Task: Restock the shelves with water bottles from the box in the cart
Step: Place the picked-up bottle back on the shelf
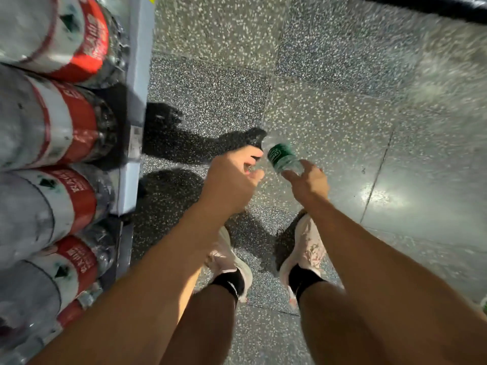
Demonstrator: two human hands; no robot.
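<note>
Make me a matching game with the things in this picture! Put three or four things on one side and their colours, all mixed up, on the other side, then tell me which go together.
Things:
1. Label on the small bottle held in the right hand
2. Labels on the big bottles on the shelf
3. Shoes
4. Socks

Colours:
A. black
B. red and white
C. green
D. pale pink

Pairs: 1-C, 2-B, 3-D, 4-A
</note>
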